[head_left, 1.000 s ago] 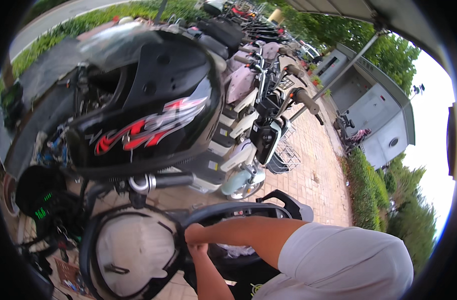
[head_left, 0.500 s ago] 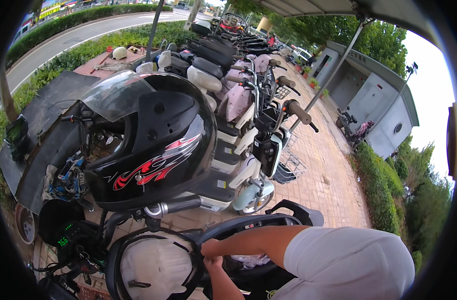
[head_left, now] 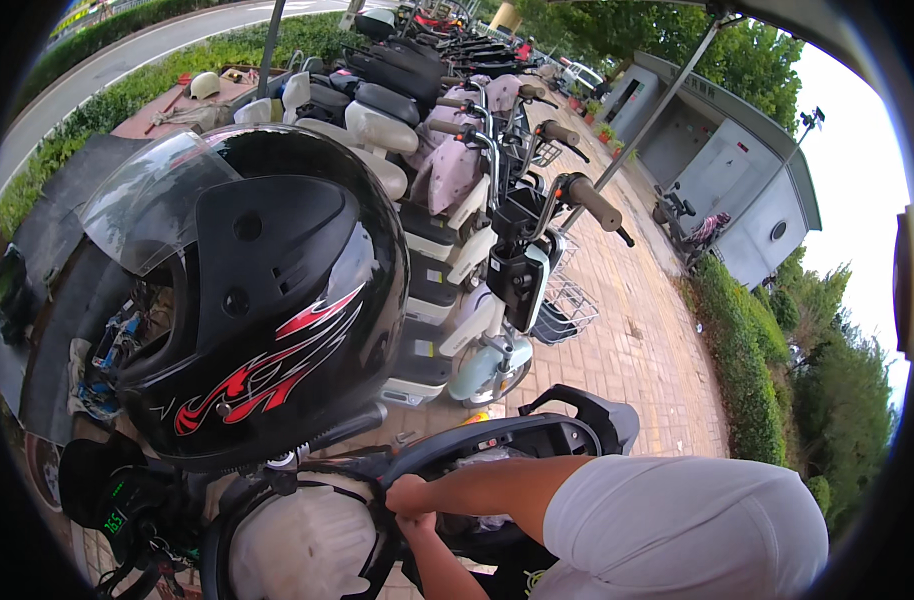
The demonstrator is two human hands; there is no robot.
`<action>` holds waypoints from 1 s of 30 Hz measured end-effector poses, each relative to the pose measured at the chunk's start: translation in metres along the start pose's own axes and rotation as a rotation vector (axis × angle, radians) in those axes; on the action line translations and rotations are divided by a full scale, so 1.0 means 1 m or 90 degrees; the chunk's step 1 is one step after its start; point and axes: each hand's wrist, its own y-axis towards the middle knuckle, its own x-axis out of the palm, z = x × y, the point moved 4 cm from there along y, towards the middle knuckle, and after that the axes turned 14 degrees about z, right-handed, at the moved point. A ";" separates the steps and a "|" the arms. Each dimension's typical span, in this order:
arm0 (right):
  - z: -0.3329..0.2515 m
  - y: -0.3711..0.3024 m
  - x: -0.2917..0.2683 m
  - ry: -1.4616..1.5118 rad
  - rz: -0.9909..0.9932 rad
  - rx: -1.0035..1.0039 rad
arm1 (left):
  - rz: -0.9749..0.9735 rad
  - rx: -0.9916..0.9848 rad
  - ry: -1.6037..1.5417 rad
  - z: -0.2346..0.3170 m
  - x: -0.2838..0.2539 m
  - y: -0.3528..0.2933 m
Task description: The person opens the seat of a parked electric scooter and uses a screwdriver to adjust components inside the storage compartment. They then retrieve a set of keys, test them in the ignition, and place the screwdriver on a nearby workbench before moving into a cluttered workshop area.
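Observation:
My right hand (head_left: 407, 495) and my left hand (head_left: 417, 524) are closed close together at the front end of a scooter's open storage compartment (head_left: 557, 437). Their fingers curl inward, and whatever they hold is hidden. The right arm, in a white sleeve, crosses over the compartment. Inside it lies some clear plastic wrapping (head_left: 492, 522), partly covered by that arm. Just left of the hands is a whitish, black-rimmed panel (head_left: 302, 548), seemingly the raised seat's underside. Above it a black helmet (head_left: 277, 280) with red flame graphics and a lifted clear visor sits by the handlebar.
A lit display (head_left: 117, 510) glows green at lower left. Several parked scooters (head_left: 497, 260) stand in a row beyond the helmet. A brick pavement (head_left: 657, 370) runs along the right, beside a hedge (head_left: 742, 350) and a grey booth (head_left: 727, 165). A pole (head_left: 667, 100) supports a canopy.
The whole view has shifted, so the helmet appears larger and further left and covers more of the handlebar. Both hands remain closed together at the compartment's front end.

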 end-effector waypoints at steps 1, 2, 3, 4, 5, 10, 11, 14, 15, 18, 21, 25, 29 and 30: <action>0.001 0.001 -0.001 0.017 -0.005 0.025 | 0.001 -0.002 -0.001 0.001 -0.002 0.000; 0.002 0.001 -0.002 0.035 -0.017 0.047 | 0.056 -0.002 0.006 0.001 -0.006 0.002; 0.003 0.001 -0.004 0.055 -0.007 0.083 | -0.001 0.002 0.000 0.003 -0.005 0.001; 0.004 0.000 -0.006 0.077 -0.002 0.116 | -0.001 -0.001 0.001 0.003 -0.006 0.001; 0.005 -0.001 -0.006 0.103 -0.004 0.148 | -0.004 0.002 0.000 0.004 -0.008 0.000; 0.012 -0.009 -0.007 0.201 0.043 0.313 | -0.028 -0.006 -0.002 -0.001 -0.010 -0.014; 0.014 -0.009 -0.005 0.226 0.057 0.350 | 0.012 0.020 0.015 -0.002 -0.012 -0.018; 0.021 -0.004 0.003 0.191 0.082 0.443 | -0.505 -0.118 0.054 -0.021 0.020 -0.045; 0.020 -0.004 0.003 0.124 0.128 0.482 | -0.185 -0.027 0.020 -0.016 0.002 -0.037; 0.019 -0.008 0.011 0.137 0.064 0.370 | -0.105 0.004 0.016 -0.025 -0.004 -0.043; 0.014 -0.039 0.017 0.189 0.034 0.262 | -0.153 -0.014 0.013 -0.040 -0.008 -0.057; 0.011 -0.074 0.022 0.241 0.132 0.194 | -0.005 0.056 -0.035 -0.060 -0.019 -0.070; 0.011 -0.069 0.033 0.226 0.096 0.136 | -0.001 0.140 -0.062 -0.065 -0.021 -0.080; 0.011 -0.067 0.033 0.228 0.095 0.120 | 0.012 0.149 -0.060 -0.065 -0.022 -0.081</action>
